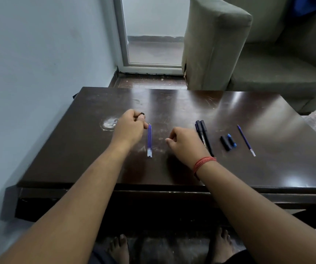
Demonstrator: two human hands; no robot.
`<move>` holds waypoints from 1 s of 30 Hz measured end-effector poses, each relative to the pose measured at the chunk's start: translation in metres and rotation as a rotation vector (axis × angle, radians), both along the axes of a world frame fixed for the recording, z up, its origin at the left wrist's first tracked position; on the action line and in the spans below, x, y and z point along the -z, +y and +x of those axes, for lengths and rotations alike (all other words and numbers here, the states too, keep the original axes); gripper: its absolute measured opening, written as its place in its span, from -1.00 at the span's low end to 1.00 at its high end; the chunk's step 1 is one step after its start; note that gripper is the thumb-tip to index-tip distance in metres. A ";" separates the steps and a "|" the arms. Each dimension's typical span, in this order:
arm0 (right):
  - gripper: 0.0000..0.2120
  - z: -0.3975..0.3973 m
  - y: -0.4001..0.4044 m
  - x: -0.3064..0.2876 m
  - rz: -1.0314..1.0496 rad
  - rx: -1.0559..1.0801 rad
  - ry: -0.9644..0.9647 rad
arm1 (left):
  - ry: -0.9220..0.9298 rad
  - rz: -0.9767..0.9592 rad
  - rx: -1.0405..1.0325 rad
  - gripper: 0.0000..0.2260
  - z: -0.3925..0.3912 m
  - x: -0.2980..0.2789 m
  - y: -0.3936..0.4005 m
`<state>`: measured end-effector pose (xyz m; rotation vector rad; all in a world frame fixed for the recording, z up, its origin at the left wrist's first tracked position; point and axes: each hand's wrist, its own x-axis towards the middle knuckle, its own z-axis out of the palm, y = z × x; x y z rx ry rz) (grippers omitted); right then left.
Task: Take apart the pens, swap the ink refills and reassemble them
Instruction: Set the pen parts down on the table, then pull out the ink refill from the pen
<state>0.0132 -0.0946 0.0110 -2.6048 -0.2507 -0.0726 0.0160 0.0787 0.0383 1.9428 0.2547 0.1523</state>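
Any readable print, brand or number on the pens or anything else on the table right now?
Black pen barrels: a line of pale lettering runs along one barrel, too small and blurred to read.
Blue refills, single refill, caps, table: no text visible.

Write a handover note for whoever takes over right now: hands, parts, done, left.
Left hand: curled round a small dark piece, fingertips by the top of the refill pair.
Right hand: loosely curled above the table; whether it holds anything cannot be told.
Parts: black barrels beside the right hand, then black and blue end pieces, then a single refill furthest right.
Done: pens are apart, refills out.
Left: swap refills into barrels, refit the end pieces.
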 end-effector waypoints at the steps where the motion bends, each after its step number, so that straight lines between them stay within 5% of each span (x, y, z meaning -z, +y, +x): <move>1: -0.84 0.002 0.011 0.001 0.001 -0.003 0.011 | -0.004 0.013 0.001 -0.87 0.000 -0.001 0.003; 19: -0.93 0.028 0.055 0.010 -0.082 0.041 0.126 | -0.039 0.058 0.014 -0.90 -0.004 -0.012 0.010; 30: -0.82 0.033 0.057 -0.006 -0.478 -0.052 0.229 | -0.026 0.119 0.033 -0.88 -0.004 -0.010 0.006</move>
